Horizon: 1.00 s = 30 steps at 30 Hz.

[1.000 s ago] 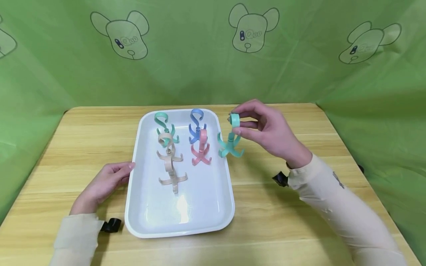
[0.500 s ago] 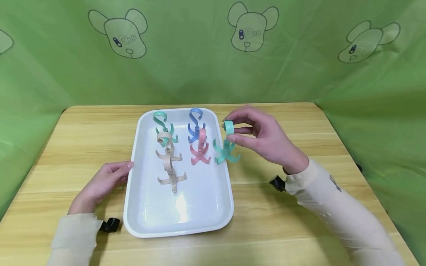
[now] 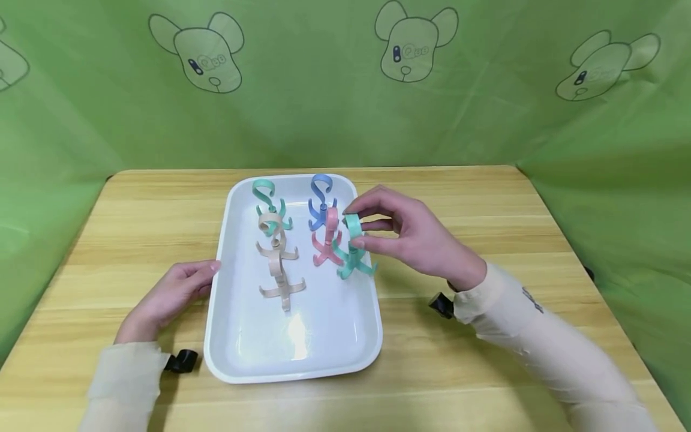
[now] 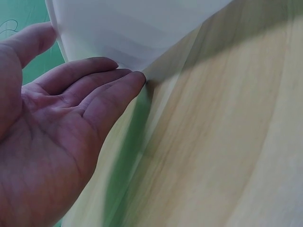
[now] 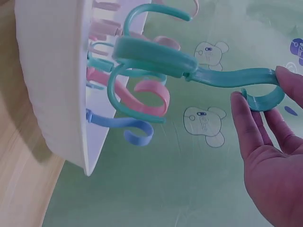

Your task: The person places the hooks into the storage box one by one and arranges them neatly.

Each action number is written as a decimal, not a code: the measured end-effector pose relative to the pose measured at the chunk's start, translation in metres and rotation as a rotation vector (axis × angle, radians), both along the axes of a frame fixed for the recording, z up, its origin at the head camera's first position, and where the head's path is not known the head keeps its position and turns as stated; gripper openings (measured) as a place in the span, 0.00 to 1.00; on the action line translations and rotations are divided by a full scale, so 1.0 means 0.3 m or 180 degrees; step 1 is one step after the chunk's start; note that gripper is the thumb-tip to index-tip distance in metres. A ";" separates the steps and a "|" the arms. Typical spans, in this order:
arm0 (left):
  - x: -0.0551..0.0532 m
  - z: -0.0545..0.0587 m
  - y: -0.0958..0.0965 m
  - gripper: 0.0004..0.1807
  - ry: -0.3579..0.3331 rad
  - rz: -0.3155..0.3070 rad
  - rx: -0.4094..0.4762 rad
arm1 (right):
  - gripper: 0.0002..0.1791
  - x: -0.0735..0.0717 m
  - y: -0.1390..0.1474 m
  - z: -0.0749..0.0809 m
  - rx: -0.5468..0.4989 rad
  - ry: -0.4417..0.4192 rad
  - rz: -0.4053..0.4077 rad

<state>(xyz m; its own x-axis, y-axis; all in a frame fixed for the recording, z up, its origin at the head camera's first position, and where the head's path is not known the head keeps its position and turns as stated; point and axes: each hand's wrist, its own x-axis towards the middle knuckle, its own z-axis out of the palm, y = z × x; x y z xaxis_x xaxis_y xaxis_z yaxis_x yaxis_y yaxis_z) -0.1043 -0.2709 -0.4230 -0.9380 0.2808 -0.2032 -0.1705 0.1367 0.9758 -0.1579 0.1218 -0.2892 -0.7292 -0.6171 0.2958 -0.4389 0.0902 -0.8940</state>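
My right hand (image 3: 415, 234) pinches the curled top of a teal four-pronged swivel hook (image 3: 353, 262) between thumb and fingers. The hook hangs prongs down over the right side of a white tray (image 3: 291, 379); in the right wrist view its prongs (image 5: 156, 56) are raised above the tray rim. Just left of it stands a pink hook (image 3: 327, 249), with a blue hook (image 3: 323, 207) behind. A second teal hook (image 3: 263, 185) and two beige hooks (image 3: 282, 289) line the left side. My left hand (image 3: 175, 294) touches the tray's left side, thumb at the rim, fingers extended against the outer wall (image 4: 118, 33).
The tray stands on a wooden table (image 3: 459, 372) with hooks in its far half. Green curtains (image 3: 324, 120) with printed animal heads close off the back and sides. A small black device (image 3: 442, 305) sits at the right cuff, another (image 3: 182, 361) at the left.
My right hand has moved left and slightly nearer, carrying the teal hook from beyond the tray's right rim to over the tray beside the pink hook. The left hand has stayed at the rim.
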 end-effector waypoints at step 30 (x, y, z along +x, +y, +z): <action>-0.005 0.001 -0.002 0.30 -0.0072 -0.0014 0.0033 | 0.18 0.012 -0.072 -0.101 0.0677 -0.0466 0.0250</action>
